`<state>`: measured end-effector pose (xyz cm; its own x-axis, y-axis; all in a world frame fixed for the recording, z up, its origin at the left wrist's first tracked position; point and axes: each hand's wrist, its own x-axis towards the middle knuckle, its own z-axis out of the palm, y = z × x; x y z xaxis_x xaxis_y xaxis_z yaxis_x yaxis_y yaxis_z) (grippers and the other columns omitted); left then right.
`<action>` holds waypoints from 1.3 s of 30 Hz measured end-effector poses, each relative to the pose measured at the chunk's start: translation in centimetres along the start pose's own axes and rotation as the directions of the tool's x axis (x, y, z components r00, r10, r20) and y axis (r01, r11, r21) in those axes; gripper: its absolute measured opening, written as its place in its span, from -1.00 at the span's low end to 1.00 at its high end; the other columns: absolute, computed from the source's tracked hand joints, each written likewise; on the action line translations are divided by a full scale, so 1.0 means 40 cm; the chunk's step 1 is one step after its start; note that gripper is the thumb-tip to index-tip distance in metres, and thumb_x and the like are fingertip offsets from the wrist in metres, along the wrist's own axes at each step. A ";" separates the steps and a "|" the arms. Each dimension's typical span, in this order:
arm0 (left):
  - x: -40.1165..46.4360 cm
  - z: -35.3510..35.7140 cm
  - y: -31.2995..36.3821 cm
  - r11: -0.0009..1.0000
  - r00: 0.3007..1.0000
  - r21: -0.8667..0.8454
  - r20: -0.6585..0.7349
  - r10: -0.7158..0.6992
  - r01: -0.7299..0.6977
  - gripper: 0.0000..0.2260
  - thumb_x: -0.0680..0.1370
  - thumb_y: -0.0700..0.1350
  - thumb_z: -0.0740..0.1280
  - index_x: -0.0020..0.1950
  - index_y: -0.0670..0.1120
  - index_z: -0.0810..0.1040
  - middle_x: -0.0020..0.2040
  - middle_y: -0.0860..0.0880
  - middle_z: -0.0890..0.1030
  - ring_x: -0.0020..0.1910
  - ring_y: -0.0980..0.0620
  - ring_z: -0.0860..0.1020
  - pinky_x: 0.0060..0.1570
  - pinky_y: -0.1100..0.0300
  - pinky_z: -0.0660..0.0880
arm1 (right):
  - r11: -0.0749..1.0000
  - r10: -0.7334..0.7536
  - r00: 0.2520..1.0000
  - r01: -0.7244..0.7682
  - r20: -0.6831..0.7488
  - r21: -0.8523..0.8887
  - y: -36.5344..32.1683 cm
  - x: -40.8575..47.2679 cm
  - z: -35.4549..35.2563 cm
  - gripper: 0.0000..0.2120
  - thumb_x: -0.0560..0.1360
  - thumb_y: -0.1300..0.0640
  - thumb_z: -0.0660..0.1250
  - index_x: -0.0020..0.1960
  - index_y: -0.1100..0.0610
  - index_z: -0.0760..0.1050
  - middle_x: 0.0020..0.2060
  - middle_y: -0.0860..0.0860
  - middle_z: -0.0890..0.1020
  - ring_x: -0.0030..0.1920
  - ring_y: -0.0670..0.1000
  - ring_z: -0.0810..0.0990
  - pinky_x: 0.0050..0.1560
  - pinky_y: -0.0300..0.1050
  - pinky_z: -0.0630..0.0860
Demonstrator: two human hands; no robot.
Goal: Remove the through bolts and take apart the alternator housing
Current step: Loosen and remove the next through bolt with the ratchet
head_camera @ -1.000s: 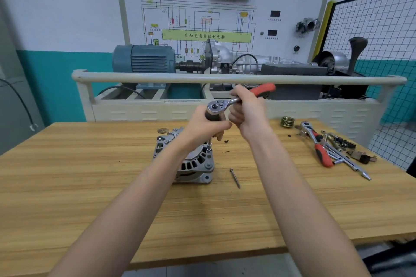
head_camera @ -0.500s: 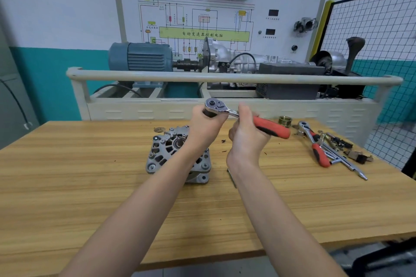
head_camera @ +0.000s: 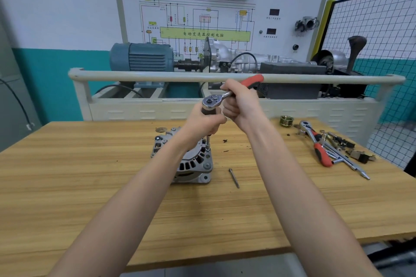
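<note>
The alternator (head_camera: 188, 159) stands on the bench (head_camera: 90, 186): judged heavy, rigid cast metal. The left hand (head_camera: 202, 123) grips the extension below the ratchet (head_camera: 225, 94); the right hand (head_camera: 242, 105) grips its red handle. Hold the housing by its outer rim.
</note>
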<state>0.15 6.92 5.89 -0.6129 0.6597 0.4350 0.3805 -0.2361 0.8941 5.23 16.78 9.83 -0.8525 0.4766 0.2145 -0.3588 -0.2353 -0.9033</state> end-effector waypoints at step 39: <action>-0.005 0.002 0.010 0.974 0.998 0.225 -0.059 0.020 -0.006 -0.71 0.41 -0.38 0.33 -0.46 -0.16 0.38 -0.56 -0.04 0.41 -0.53 0.04 0.38 -0.36 0.18 0.37 | 0.981 0.026 0.978 0.014 -0.205 0.193 -0.007 -0.026 0.012 -0.65 0.42 0.37 0.29 -0.41 0.08 0.25 -0.65 -0.09 0.17 -0.66 -0.11 0.09 -0.64 -0.31 0.07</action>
<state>0.48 6.72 6.15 -0.6454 0.6113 0.4580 0.5304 -0.0729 0.8446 6.03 15.96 10.04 -0.7657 0.6337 0.1101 -0.4375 -0.3877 -0.8113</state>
